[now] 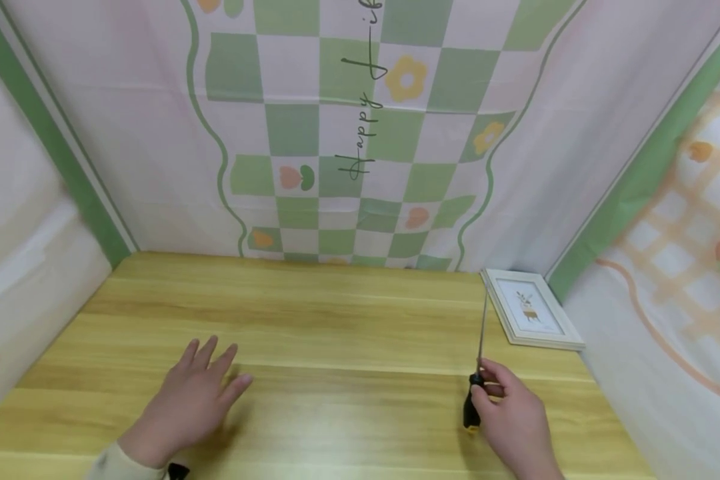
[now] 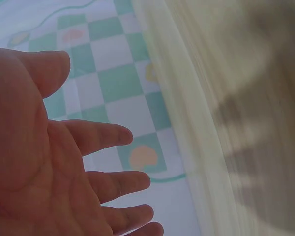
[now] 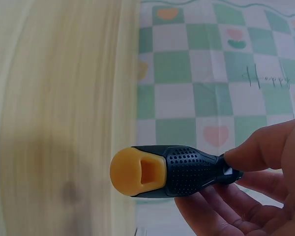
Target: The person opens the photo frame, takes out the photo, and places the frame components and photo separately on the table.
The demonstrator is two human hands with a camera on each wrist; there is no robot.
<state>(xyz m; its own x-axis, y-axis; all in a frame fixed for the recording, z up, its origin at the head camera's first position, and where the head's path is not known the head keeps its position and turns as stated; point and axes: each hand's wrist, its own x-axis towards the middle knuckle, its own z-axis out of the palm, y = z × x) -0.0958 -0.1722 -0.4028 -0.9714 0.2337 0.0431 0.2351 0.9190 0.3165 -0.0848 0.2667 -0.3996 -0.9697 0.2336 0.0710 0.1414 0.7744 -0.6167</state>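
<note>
Left hand (image 1: 195, 400): being held palm down over the yellow wood-grained table (image 1: 312, 427), fingers straight and spread, thumb set wide.
Palm (image 2: 19, 147): being revealed by the left wrist view; only the back of that hand is being shown in the head view.
Right hand (image 1: 519, 417): being curled round the handle's neck of a black-handled screwdriver (image 1: 476, 380) with a long slim metal shaft.
Screwdriver: being held over the table's right side, shaft being pointed toward the far edge.
Orange-yellow slotted end cap (image 3: 125, 172): being displayed fully by the right wrist view.
White rectangular picture frame (image 1: 537, 310): being shown only in the head view, near the far right corner; contact with the shaft's tip cannot be told.
</note>
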